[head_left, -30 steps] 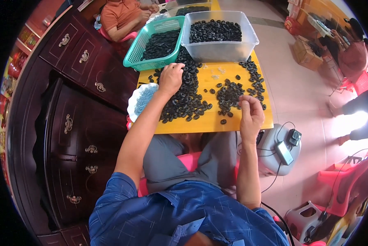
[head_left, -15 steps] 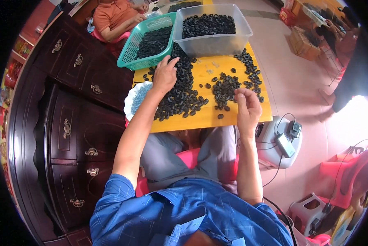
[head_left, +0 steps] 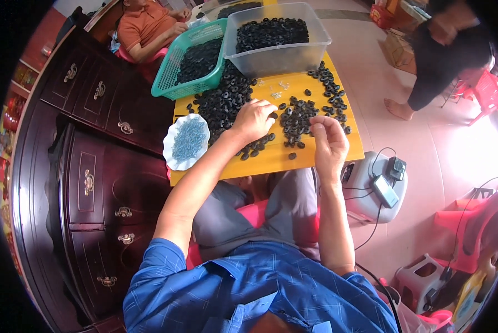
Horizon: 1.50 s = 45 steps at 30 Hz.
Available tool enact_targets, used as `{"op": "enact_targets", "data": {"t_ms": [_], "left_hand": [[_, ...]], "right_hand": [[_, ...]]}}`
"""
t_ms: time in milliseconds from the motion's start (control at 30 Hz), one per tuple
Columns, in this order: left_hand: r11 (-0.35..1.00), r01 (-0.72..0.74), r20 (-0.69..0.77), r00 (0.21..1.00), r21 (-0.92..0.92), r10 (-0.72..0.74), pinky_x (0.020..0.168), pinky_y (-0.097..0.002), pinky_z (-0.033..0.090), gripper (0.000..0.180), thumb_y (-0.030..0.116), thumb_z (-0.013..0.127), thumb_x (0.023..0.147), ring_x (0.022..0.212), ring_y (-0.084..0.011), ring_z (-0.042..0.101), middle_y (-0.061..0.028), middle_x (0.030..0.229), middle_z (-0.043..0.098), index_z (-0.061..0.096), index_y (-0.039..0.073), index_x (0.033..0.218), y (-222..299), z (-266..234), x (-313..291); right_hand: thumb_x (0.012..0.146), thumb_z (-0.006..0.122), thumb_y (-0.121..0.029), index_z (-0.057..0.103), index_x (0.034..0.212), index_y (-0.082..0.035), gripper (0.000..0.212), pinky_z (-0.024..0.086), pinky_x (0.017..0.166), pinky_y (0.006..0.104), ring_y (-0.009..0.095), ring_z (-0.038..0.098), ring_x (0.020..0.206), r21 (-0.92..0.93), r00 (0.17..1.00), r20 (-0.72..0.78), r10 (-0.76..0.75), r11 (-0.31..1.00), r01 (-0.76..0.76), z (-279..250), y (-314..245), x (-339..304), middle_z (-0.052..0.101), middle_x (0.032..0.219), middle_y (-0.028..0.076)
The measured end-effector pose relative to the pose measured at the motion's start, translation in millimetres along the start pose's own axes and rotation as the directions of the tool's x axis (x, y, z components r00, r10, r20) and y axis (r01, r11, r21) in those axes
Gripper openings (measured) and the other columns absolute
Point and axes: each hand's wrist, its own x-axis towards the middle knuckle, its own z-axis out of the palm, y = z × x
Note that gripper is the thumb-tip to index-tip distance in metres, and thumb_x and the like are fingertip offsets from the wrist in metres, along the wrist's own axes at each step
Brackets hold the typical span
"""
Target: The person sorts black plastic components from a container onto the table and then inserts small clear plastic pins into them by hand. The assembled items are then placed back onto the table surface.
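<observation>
Small black oval rings lie heaped on the yellow table [head_left: 193, 176]. My left hand [head_left: 253, 120] is over the right side of the large ring heap [head_left: 221, 102], fingers curled and closed on a black ring [head_left: 273, 115] at their tips. Beside the smaller ring pile [head_left: 298, 119], my right hand [head_left: 331, 141] is closed in a pinch with thumb against fingers; anything between them is too small to make out. Left of my left forearm stands a white scalloped bowl [head_left: 168, 145] holding small pale-blue clear pieces [head_left: 189, 140]. A few clear bits [head_left: 276, 94] are scattered beyond the smaller pile.
A green basket [head_left: 161, 83] and a clear plastic bin [head_left: 276, 60], both with black rings, stand at the table's far side. A dark dresser [head_left: 88, 150] borders the left. A grey stool [head_left: 365, 205] with cabled devices stands right. One person sits far left; another stands at right.
My left hand has moved right from near the green basket toward the smaller pile, and its fingers have curled. My right hand stays pinched beside that pile. A person in dark trousers has stepped into view at right.
</observation>
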Motion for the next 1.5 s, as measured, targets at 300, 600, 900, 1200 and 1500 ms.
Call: {"op": "enact_targets", "data": {"t_ms": [300,600,900,1200,1500], "left_hand": [[0.986,-0.047,-0.024,0.998,0.159,0.051,0.085,-0.042,0.05,0.009,0.013,0.064,0.086,0.09,-0.0309,0.062,-0.0102,0.09,0.066,0.068,0.006,0.09,-5.6,7.3,8.7],[0.936,0.245,-0.267,0.947,0.251,-0.176,0.08,-0.043,0.052,0.01,0.017,0.064,0.089,0.088,-0.0329,0.063,-0.0104,0.089,0.067,0.069,0.009,0.091,-76.7,-47.9,-5.8],[0.965,0.203,-0.229,0.96,0.166,-0.162,0.082,-0.0418,0.052,0.015,0.016,0.069,0.083,0.091,-0.0311,0.064,-0.009,0.094,0.069,0.071,0.009,0.096,-71.3,-47.6,-9.7],[0.992,0.084,-0.048,0.996,0.09,-0.08,0.088,-0.0438,0.053,0.019,0.014,0.066,0.083,0.097,-0.0332,0.064,-0.0131,0.098,0.068,0.072,0.008,0.099,-29.5,-11.4,15.8],[0.997,0.001,-0.077,0.997,0.077,0.005,0.084,-0.0445,0.053,0.013,0.017,0.067,0.084,0.094,-0.0338,0.064,-0.0118,0.091,0.068,0.074,0.01,0.093,-25.5,18.3,56.3]], "right_hand": [[0.095,0.059,-0.002,0.067,0.102,0.001,0.01,0.049,0.08,0.0227,0.008,0.061,0.085,-0.028,0.999,-0.029,-0.016,1.0,0.015,-1.0,3.5,1.6,0.068,0.093,0.003],[0.087,0.064,-0.002,0.068,0.097,-0.001,0.011,0.053,0.076,0.0302,0.023,0.069,0.082,-0.42,0.969,0.193,-0.152,0.88,0.221,7.6,-9.3,-4.4,0.07,0.089,0.013],[0.088,0.061,-0.004,0.067,0.095,-0.004,0.009,0.053,0.068,0.0356,0.03,0.068,0.078,-0.502,0.922,0.372,-0.103,0.814,0.293,17.5,-4.5,-12.9,0.068,0.088,0.013],[0.086,0.062,-0.009,0.065,0.092,-0.007,0.007,0.054,0.071,0.0431,0.034,0.066,0.079,-0.511,0.81,0.582,-0.069,0.745,0.43,22.1,0.9,-21.9,0.065,0.083,0.013],[0.082,0.064,-0.007,0.066,0.091,-0.007,0.009,0.054,0.071,0.0435,0.034,0.066,0.078,-0.489,0.837,0.53,-0.132,0.759,0.43,13.3,-7.4,-11.8,0.065,0.082,0.013]]}}
